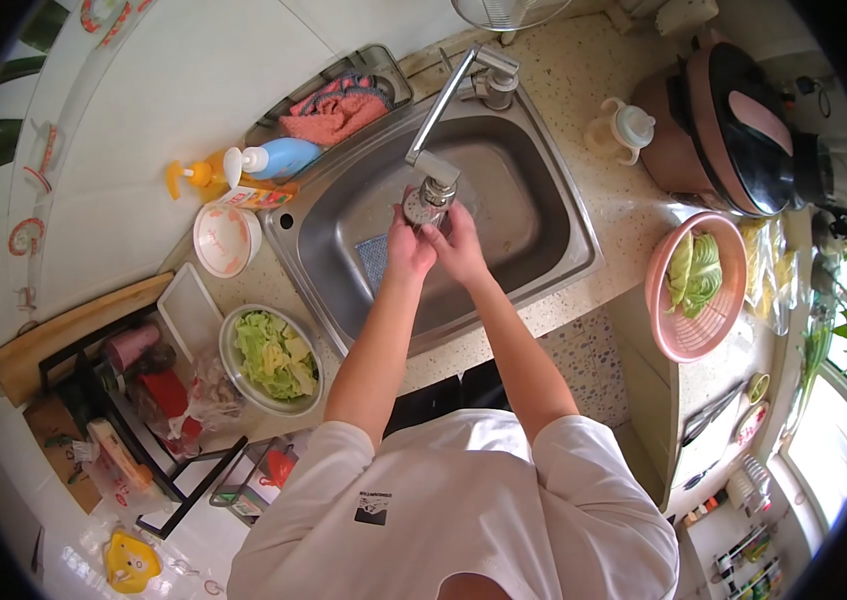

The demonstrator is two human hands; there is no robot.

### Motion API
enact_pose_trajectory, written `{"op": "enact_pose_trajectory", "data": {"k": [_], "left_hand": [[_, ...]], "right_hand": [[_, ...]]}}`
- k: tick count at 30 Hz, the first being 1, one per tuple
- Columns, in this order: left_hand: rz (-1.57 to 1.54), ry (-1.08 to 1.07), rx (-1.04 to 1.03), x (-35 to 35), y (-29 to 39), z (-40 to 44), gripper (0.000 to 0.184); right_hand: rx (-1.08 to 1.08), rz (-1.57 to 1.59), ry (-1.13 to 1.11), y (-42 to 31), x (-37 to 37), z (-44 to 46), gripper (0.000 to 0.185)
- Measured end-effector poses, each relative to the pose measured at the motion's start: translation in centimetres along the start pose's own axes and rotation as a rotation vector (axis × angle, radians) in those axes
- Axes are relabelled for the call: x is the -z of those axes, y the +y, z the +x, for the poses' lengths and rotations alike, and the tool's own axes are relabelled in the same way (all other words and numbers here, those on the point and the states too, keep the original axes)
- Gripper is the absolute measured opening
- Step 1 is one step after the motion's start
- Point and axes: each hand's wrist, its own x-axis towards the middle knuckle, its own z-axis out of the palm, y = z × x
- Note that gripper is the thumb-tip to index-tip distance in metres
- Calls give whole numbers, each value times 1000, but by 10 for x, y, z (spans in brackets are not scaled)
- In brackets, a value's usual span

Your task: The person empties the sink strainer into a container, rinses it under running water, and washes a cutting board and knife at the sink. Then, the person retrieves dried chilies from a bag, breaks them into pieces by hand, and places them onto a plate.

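My left hand and my right hand meet over the steel sink. Between them is the round, dotted spray head of the chrome faucet. Both hands are closed around the spray head, with the thumbs close together on the near side. Some fingertips are hidden behind it. A blue patterned cloth or pad lies in the basin, left of my hands.
Left of the sink are a bowl of chopped lettuce, a small patterned bowl, and pump bottles. A pink cloth lies behind them. On the right are a baby bottle, a rice cooker, and a pink cabbage basket.
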Motion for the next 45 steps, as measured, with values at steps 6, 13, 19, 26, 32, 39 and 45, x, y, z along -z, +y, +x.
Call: {"op": "enact_pose_trajectory", "data": {"k": [6, 13, 19, 26, 32, 39, 45], "left_hand": [[23, 16, 177, -13, 9, -21, 38], [91, -94, 70, -17, -2, -12, 36], [402, 161, -96, -53, -4, -33, 41], [680, -33, -313, -22, -15, -23, 49], [1559, -167, -787, -28, 1, -42, 79], [1841, -4, -781, -28, 20, -46, 99], [2314, 44, -817, 9, 14, -17, 89]], "right_hand": [[122, -392, -113, -2, 37, 18, 31], [-20, -73, 15, -22, 10, 6, 27], [-431, 32, -119, -5, 30, 19, 32], [-692, 733, 110, -21, 0, 21, 30], [-793, 1176, 156, 17, -10, 27, 30], [-820, 1216, 186, 52, -15, 14, 33], [-1139, 719, 251, 37, 29, -7, 36]]}}
